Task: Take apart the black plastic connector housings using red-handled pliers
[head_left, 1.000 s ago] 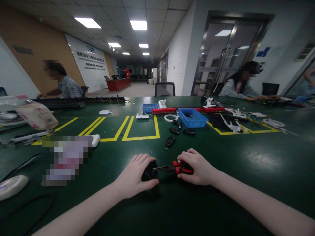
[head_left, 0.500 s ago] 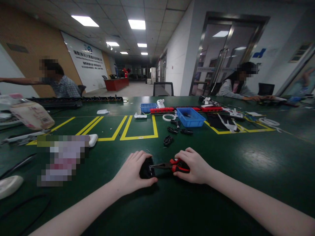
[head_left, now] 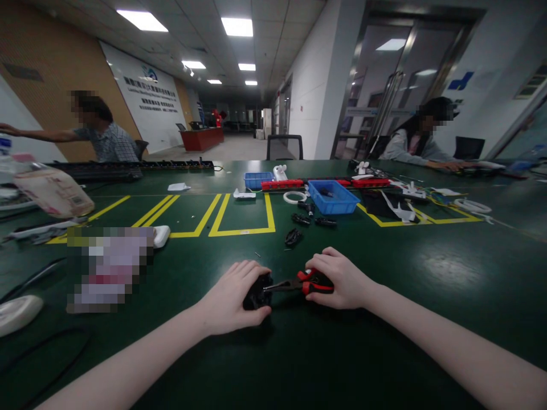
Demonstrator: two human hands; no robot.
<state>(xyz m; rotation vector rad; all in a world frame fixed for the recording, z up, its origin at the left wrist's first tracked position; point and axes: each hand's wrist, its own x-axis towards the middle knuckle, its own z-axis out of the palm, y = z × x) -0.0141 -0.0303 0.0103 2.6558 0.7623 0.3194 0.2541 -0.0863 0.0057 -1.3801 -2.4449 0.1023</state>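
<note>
My left hand (head_left: pixel 231 299) is closed around a black part (head_left: pixel 257 293) whose exact kind I cannot make out. In my right hand (head_left: pixel 339 279) are needle-nose pliers (head_left: pixel 294 285) with red and black handles. The tips of the pliers meet a small shiny metal piece on the right side of the black part. Beyond my hands a tiny metal pin (head_left: pixel 257 254) lies on the green table (head_left: pixel 384 353). A black coiled piece (head_left: pixel 293 237) rests a little farther off.
A blue bin (head_left: pixel 332 199) holds dark pieces, with red strips (head_left: pixel 282 185) behind it. Small black parts (head_left: pixel 326 221) lie in front. To the left are a blurred-out item (head_left: pixel 115 267), a white mouse (head_left: pixel 19 314) and a bottle (head_left: pixel 53 191). Two people sit across the table.
The pliers and my right hand have shifted slightly right and tilt a bit more. My left hand keeps hold of the black part. The whole view has moved slightly.
</note>
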